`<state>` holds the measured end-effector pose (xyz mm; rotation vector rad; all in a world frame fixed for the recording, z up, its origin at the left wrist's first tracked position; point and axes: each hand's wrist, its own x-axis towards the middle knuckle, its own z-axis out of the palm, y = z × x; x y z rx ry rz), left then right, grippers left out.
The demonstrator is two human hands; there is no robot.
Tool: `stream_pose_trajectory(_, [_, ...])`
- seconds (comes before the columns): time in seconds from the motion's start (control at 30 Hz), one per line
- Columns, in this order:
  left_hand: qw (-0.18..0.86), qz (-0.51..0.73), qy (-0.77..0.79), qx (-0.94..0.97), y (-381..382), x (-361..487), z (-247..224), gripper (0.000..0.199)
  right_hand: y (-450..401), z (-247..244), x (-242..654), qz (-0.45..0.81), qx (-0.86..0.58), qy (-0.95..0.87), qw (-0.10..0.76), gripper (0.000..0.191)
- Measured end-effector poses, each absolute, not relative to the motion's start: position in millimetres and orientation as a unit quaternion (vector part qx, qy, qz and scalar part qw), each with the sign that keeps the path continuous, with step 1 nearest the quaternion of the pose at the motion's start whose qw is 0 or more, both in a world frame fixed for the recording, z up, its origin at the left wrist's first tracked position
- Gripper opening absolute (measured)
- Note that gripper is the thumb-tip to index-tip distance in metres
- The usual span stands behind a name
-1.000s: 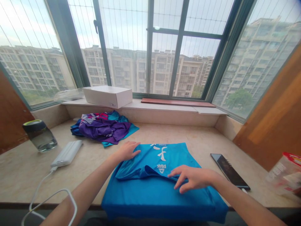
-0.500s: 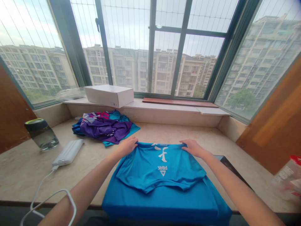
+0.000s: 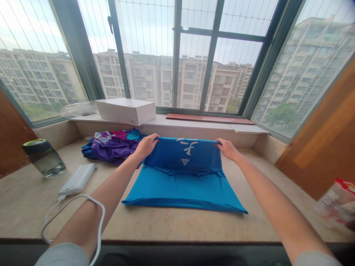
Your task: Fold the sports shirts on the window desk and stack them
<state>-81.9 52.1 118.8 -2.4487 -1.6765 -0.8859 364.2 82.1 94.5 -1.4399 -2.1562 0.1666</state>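
Observation:
A blue jersey point(image 3: 177, 188) with white lettering and a logo is stretched between my two hands, folded over along its raised far edge. My left hand point(image 3: 147, 145) pinches the left corner of that fold, and my right hand point(image 3: 226, 148) grips the right corner. The folded upper part hangs down, while the lower part lies on the stone sill with its hem toward me. Behind my left hand is a crumpled heap of purple and blue clothes point(image 3: 113, 147), partly hidden by that hand and arm.
At left stand a tilted-looking water bottle point(image 3: 46, 159) and a white power bank point(image 3: 77, 179), whose white cable point(image 3: 101, 218) crosses my left forearm. A white box point(image 3: 126, 111) sits on the window ledge beside a reddish board point(image 3: 210, 119). A red-lidded clear container point(image 3: 337, 203) is at right.
Both hands have moved away from me and up, carrying the jersey's folded edge. Its hem, which hung over the sill's front edge, now lies on the sill.

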Motion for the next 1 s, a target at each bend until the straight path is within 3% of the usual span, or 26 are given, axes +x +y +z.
stream_pose_trajectory(0.17, [0.039, -0.270, -0.490, -0.828, 32.4, -97.5, 99.0, 0.023, 56.1, 76.8, 364.8, 0.075, -0.492, -0.825, 0.269, 0.022])
stream_pose_trajectory(0.47, [0.104, -0.109, -0.413, -0.898, -29.2, -116.6, 24.3, 0.022, -4.5, 10.0, 366.0, 0.041, -0.434, -0.893, 0.110, 0.026])
stream_pose_trajectory(0.7, [0.080, -0.100, -0.469, -0.874, -60.3, -116.0, 19.2, 0.021, -35.8, 2.1, 374.6, 0.078, -0.463, -0.871, 0.143, 0.024])
stream_pose_trajectory(0.87, [0.008, -0.190, -0.578, -0.793, -81.0, -131.1, 1.3, 0.040, -62.1, -5.5, 377.2, 0.164, -0.564, -0.793, 0.159, 0.027])
stream_pose_trajectory(1.0, [-0.029, -0.175, -0.610, -0.773, -90.2, -136.2, -5.1, 0.044, -74.7, -6.4, 372.0, 0.221, -0.588, -0.765, 0.145, 0.033])
